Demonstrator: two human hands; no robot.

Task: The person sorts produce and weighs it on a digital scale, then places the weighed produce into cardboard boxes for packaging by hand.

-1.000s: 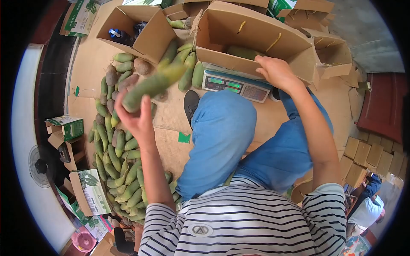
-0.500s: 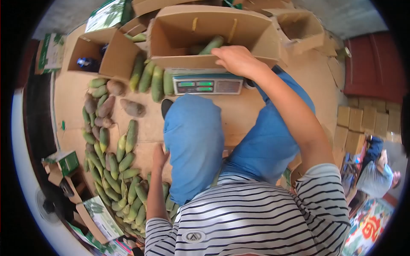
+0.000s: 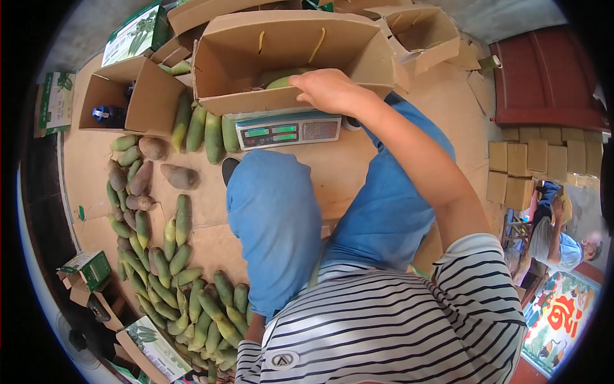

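Note:
My right hand [image 3: 320, 88] reaches over the near wall of an open cardboard box [image 3: 220, 102], its fingers closed on the end of a green radish [image 3: 280, 82] lying low inside. The box rests on a digital scale [image 3: 288, 131] with lit green displays. Of my left arm, only a bit of forearm shows beside my left thigh, near a large pile of green radishes [image 3: 201, 326]; the hand itself is hidden. Several long green radishes [image 3: 213, 137] lie side by side left of the scale.
A smaller open box [image 3: 142, 105] holds a dark bottle with a blue cap [image 3: 109, 115]. Brownish-red radishes [image 3: 179, 176] lie on the floor at the left. Stacked cartons [image 3: 537, 157] and another seated person [image 3: 566, 249] are at the right. A red cabinet [image 3: 550, 80] stands behind.
The view has shifted. My right hand has lowered the green radish, which now lies flatter in the box. My left hand has moved back toward the pile and out of sight.

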